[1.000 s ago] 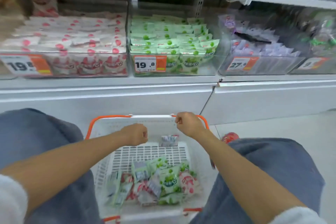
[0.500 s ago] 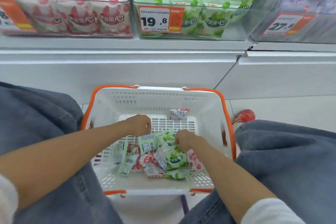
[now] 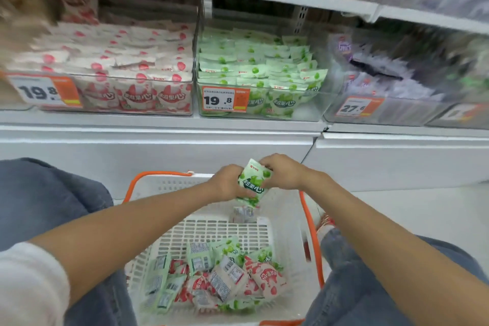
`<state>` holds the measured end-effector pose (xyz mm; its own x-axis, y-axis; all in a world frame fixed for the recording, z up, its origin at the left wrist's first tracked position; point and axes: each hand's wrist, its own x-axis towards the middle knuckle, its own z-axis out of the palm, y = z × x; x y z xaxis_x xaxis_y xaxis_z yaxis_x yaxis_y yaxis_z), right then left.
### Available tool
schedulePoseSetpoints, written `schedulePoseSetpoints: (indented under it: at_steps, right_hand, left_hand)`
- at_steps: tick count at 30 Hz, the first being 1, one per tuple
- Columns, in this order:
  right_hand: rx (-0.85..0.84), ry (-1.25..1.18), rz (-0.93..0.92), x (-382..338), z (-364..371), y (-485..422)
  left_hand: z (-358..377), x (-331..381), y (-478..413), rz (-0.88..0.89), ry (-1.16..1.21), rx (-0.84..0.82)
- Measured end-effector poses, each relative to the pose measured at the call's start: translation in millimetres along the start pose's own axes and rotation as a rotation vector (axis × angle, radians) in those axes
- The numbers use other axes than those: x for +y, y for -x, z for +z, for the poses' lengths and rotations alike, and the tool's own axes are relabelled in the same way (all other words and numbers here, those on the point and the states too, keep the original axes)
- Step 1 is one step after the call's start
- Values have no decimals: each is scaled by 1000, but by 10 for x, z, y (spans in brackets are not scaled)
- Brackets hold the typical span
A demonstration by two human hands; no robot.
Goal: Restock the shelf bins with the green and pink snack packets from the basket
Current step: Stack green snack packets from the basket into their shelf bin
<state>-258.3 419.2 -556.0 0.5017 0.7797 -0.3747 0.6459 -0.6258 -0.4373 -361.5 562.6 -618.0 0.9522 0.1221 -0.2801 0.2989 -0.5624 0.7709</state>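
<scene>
Two hands hold one green packet [image 3: 253, 183]: the left hand [image 3: 227, 183] curls round its left edge, and the right hand [image 3: 281, 172] pinches its top right corner. The packet is above the far end of the basket [image 3: 158, 186]. Mixed packets [image 3: 225, 278] lie heaped inside. On the white shelf [image 3: 158, 124] ahead, the green bin [image 3: 315, 112] stands right of the pink bin [image 3: 132, 78]. Pale floor [image 3: 423, 209] shows at right.

Purple packets [image 3: 412, 87] lie in a clear bin [image 3: 412, 115] — a price tag [image 3: 357, 106] on its front
</scene>
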Motion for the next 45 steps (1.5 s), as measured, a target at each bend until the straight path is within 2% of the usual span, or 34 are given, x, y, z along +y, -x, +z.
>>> schedulePoseSetpoints:
  at_steps: [3, 6, 9, 11, 18, 24, 32, 39, 45]
  right_hand:
    - [122, 187, -2, -44, -712, 198]
    - [365, 255, -2, -66, -1532, 394]
    - [565, 321, 9, -47, -2186, 471]
    - [612, 400, 10, 10, -2416, 387]
    - [475, 610, 95, 399, -2458, -185]
    - [467, 667, 91, 473, -2577, -275]
    - [403, 840, 132, 392, -2532, -329]
    - [318, 984, 115, 289, -2540, -264]
    - [269, 865, 171, 288, -2216, -518]
  left_hand:
    - [-267, 534, -165, 146, -48, 121]
    - [-656, 1069, -321, 322, -176, 361]
    - [-1018, 1380, -549, 319, -496, 593]
    - [-1178, 1434, -724, 295, -597, 630]
    - [-1342, 1209, -1061, 236, -950, 459]
    - [-1325, 1162, -1071, 271, -1014, 491]
    - [-1357, 1148, -1026, 413, -1024, 476]
    - [-1324, 1159, -1030, 360, -1050, 503]
    - [-1314, 1181, -998, 342, -1043, 493]
